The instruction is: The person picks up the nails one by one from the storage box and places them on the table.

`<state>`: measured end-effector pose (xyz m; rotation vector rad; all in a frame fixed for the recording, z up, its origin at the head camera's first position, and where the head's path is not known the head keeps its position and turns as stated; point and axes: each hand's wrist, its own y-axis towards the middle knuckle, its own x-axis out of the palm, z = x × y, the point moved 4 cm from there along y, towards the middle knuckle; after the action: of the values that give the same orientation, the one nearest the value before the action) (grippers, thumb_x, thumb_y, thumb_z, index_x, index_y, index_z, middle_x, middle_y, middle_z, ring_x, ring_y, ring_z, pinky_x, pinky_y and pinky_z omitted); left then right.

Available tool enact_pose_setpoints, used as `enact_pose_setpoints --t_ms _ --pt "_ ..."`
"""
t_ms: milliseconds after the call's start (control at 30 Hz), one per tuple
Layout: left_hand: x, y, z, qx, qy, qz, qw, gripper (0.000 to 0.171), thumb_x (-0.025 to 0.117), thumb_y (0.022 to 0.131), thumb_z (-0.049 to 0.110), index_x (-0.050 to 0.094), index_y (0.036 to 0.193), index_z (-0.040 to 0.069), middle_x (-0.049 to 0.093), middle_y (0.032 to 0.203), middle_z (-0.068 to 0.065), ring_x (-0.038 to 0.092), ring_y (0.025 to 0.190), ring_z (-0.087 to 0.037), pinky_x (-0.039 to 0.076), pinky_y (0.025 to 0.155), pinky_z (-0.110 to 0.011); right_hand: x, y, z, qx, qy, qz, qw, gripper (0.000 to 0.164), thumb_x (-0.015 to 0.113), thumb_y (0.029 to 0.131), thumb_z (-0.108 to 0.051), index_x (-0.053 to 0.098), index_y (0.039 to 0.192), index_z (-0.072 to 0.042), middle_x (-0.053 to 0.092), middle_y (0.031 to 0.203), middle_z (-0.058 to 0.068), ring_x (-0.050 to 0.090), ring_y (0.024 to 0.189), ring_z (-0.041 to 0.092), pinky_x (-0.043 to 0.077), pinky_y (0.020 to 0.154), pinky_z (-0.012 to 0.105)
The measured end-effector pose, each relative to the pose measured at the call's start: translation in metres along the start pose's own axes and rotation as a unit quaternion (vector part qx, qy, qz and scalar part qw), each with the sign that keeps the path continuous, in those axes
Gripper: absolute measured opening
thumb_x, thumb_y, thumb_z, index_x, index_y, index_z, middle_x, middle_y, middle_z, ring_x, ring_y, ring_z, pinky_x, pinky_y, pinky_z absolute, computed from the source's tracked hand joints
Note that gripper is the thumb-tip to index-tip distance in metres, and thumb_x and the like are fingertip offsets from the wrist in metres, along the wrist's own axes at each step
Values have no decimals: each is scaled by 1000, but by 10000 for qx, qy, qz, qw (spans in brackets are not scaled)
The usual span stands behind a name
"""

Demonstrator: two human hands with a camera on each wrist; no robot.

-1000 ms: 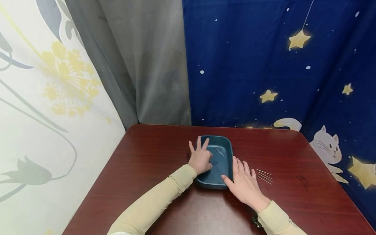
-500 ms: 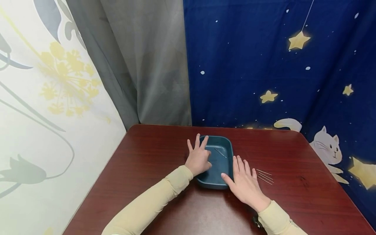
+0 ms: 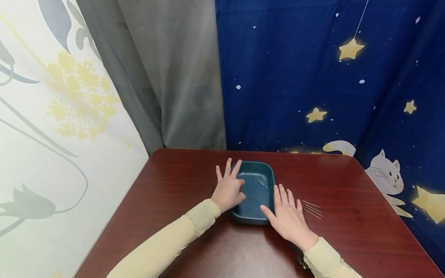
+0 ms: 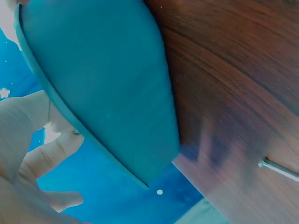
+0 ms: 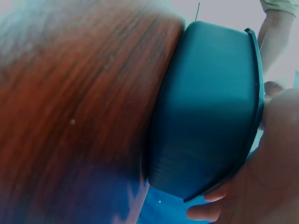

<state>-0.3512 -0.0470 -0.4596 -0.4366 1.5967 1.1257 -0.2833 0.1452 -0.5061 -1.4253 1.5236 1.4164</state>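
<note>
Left hand (image 3: 227,193) pinches a metal pin (image 4: 76,132), better lifted above the tray's (image 3: 251,221) left rim; right hand (image 3: 289,217), fingers straight, should steady it.

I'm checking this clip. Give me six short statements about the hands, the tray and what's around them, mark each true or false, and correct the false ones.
1. The right hand lies along the right side of the blue-green tray. True.
2. The right hand is clenched in a fist. False: its fingers are extended.
3. Thin metal sticks lie inside the tray, and more sticks lie on the table. True.
4. The tray is turned upside down. False: it stands upright, open side up.
5. The left hand is at the tray's left side. True.
6. Behind the table hangs only a plain red curtain. False: there are a gray curtain and a starry blue curtain.
</note>
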Motion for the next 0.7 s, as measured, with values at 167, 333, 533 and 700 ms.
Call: enact_pose_setpoints --t_ms 167,333,533,700 --pt "-8 -9 -8 -6 -121 131 9998 12 71 64 30 60 61 31 14 150 -5 -6 135 -32 0 92 -69 1 0 1 23 -48 35 10000 91 33 82 -71 17 146 -8 18 148 15 17 131 39 15 93 66" --pt "-16 -21 -17 -104 -288 178 9994 20 71 64 30 53 57 33 13 150 -3 -4 136 -31 2 93 -70 2 -2 0 17 -18 7 10000 91 35 82 -70 16 146 -8 17 148 15 16 131 39 14 93 66" --pt "-28 -35 -30 -317 -504 230 9980 24 69 65 26 49 55 32 12 151 -2 -5 136 -30 1 93 -70 0 -4 -2 -6 39 39 10000 90 37 83 -69 15 146 -10 20 147 14 17 131 38 15 93 65" --pt "-37 -44 -44 -537 -749 359 9951 26 70 66 23 48 54 30 11 151 -2 -5 136 -30 0 92 -70 -1 -6 -1 -49 71 49 10000 89 39 83 -67 13 146 -10 21 147 14 17 131 38 15 93 65"
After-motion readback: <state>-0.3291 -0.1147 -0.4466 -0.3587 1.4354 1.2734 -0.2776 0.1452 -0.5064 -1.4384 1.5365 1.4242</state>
